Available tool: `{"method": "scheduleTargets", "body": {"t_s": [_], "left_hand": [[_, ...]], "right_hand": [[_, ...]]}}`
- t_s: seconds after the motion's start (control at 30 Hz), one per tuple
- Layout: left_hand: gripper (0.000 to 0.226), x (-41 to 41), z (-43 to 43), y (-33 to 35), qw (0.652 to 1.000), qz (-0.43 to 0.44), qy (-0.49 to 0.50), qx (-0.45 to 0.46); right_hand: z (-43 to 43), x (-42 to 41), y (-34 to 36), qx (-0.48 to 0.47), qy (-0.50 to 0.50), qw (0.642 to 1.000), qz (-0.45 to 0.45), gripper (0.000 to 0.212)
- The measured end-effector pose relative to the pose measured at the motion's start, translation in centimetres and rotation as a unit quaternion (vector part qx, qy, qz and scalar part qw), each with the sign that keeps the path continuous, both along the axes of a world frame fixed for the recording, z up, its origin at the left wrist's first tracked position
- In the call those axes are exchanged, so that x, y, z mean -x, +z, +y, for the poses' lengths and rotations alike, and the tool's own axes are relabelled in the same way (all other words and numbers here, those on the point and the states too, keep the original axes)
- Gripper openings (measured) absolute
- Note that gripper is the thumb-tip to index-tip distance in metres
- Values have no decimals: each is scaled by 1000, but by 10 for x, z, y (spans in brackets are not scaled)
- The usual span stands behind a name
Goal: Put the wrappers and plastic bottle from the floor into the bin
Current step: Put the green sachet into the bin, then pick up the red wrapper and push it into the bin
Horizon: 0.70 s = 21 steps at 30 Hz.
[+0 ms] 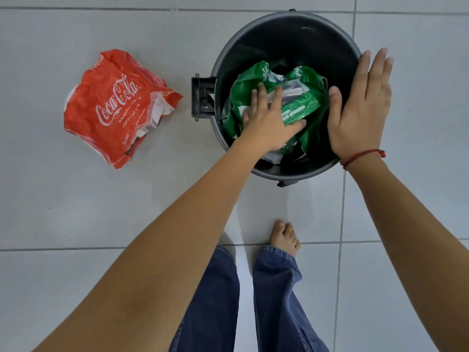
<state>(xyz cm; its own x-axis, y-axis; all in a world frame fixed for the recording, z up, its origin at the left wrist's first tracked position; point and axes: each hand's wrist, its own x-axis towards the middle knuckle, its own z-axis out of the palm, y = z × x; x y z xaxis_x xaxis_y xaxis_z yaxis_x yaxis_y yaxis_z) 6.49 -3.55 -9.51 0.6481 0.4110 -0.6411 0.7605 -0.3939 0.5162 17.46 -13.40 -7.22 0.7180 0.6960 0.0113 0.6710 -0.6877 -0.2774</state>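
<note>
A round dark grey bin (286,20) stands on the tiled floor. Inside it lies a crumpled green wrapper (302,100). My left hand (269,120) reaches into the bin and lies flat on the green wrapper, fingers spread over it. My right hand (360,107) hovers flat and open over the bin's right rim, holding nothing. A crumpled red Coca-Cola wrapper (116,107) lies on the floor to the left of the bin. No plastic bottle shows in this view.
The bin's pedal or hinge bracket (201,97) sticks out on its left side. My legs in blue jeans (276,301) and a bare foot (285,237) stand just below the bin. Light grey floor tiles (76,212) surround everything.
</note>
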Motion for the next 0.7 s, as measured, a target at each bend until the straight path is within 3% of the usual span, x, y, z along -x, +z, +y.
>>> {"method": "scheduleTargets", "body": {"t_s": [0.07, 0.17, 0.2, 0.23, 0.27, 0.3, 0.33, 0.43, 0.5, 0.53, 0.6, 0.67, 0.7], "left_hand": [[77, 12, 15, 30, 987, -139, 60, -45], [49, 48, 39, 50, 900, -331, 187, -213], [48, 71, 28, 31, 889, -320, 215, -245], [56, 100, 0, 1, 918, -202, 262, -221], [70, 135, -41, -22, 954, -29, 275, -113], [78, 170, -74, -50, 978, 124, 163, -36], [71, 205, -91, -93, 982, 170, 82, -5], [53, 258, -111, -155, 978, 198, 16, 69], [58, 227, -85, -114, 989, 133, 16, -60], [63, 214, -56, -101, 976, 100, 94, -168], [61, 201, 4, -68, 969, 107, 145, -170], [46, 210, 63, -69, 930, 139, 262, -217], [42, 219, 70, -74, 926, 151, 249, -239]], "right_hand": [[-1, 0, 1, 2, 1, 1000, 4, 60], [-1, 1, 0, -1, 0, 1000, 7, 59], [-1, 1, 0, -4, 1, 1000, 7, 59], [0, 1, -1, -8, 2, 1000, 9, 59], [-1, 0, 0, -10, 2, 1000, 10, 59], [-1, 0, 0, -12, 3, 1000, 11, 59], [-1, 0, -1, -16, 5, 1000, 11, 59], [-2, 0, -1, -24, 10, 1000, 10, 59], [-3, -1, -3, -28, 8, 1000, 11, 59], [-2, -1, -3, -29, 6, 1000, 12, 59], [-2, -1, -3, -30, 7, 1000, 8, 59], [-2, -2, -4, -29, 4, 1000, 7, 59], [-2, -2, -4, -28, 3, 1000, 7, 59]]}}
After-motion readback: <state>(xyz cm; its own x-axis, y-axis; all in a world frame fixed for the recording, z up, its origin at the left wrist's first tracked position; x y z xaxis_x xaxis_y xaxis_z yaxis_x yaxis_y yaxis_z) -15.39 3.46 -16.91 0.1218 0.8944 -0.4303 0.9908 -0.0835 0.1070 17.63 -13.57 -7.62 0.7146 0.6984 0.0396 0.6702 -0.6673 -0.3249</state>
